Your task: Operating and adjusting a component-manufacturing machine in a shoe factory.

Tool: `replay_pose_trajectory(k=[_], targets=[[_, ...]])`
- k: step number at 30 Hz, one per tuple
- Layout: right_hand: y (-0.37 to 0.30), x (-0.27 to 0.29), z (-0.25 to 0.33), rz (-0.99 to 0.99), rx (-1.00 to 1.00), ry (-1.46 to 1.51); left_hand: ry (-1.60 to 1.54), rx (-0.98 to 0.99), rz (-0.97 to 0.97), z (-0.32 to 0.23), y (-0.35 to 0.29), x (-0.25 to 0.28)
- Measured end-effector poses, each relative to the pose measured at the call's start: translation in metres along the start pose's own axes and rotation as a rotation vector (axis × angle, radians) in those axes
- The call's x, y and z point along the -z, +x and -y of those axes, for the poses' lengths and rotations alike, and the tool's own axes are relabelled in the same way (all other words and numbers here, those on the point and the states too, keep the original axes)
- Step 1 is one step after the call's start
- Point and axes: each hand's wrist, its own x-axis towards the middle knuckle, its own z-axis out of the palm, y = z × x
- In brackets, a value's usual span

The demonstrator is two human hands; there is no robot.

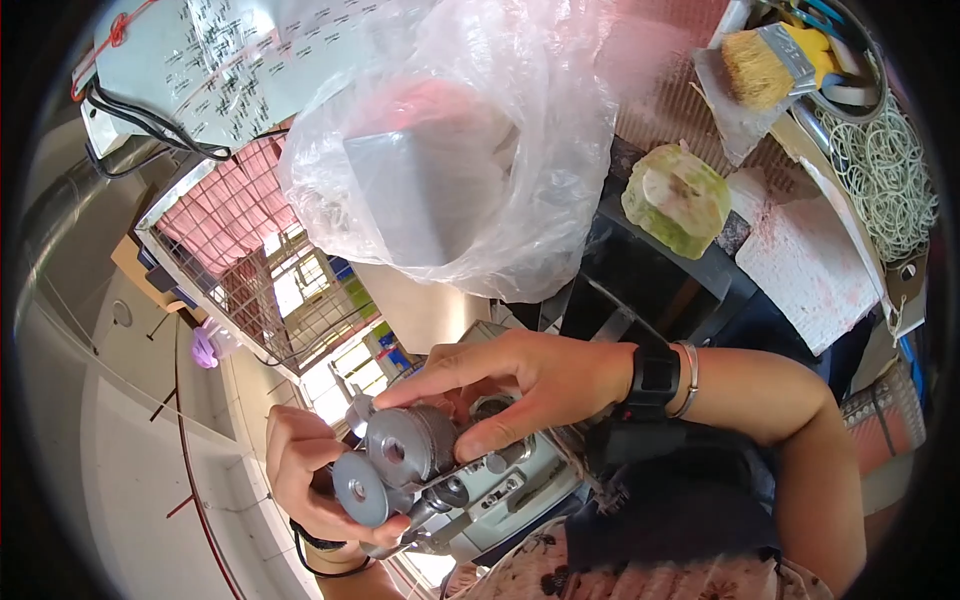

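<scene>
Near the lower middle, my left hand (293, 468) is curled around a small grey metal disc (360, 488) with a hole at its centre. My right hand (540, 382) reaches in from the right, its thumb and fingers on either side of a larger grey metal roller (408, 446) with a ridged rim. The two round parts sit close together on a metal mechanism. Beneath them is a pale grey machine body (517, 508) with small rods and screws. Parts of the mechanism are hidden by my hands.
A clear plastic bag (540, 170) spreads across the middle. Further right are a rough greenish block (678, 200), a yellow-handled brush (765, 68), a tangle of pale loops (875, 185) and a dusty white board (808, 262). At left stands a wire rack (240, 260) with pink cloth.
</scene>
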Motion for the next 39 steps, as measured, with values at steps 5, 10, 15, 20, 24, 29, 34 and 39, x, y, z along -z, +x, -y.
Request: replay_pose_trajectory(k=[5,10,15,20,24,29,34,39], targets=[[0.004,-0.006,0.001,-0.037,0.019,0.127,0.000,0.024,0.000,-0.001,-0.001,0.000],[0.010,-0.012,0.006,-0.079,0.005,0.118,0.004,-0.018,0.021,0.002,0.002,0.002],[0.019,-0.016,0.017,-0.122,0.025,-0.012,0.011,-0.061,0.011,0.002,0.004,0.004],[0.018,-0.007,0.026,-0.113,0.023,0.022,-0.008,-0.082,0.008,0.003,0.005,0.004],[0.001,-0.004,0.028,-0.121,0.002,-0.073,0.001,-0.081,0.008,0.004,0.005,0.005],[0.001,-0.008,0.021,-0.142,0.097,-0.092,-0.014,-0.107,0.022,0.005,0.007,0.006],[0.008,-0.011,0.022,-0.120,0.005,-0.048,-0.008,-0.113,0.038,0.005,0.008,0.007],[0.011,-0.013,0.027,-0.063,-0.101,0.046,-0.017,-0.063,0.029,0.002,0.006,0.006]])
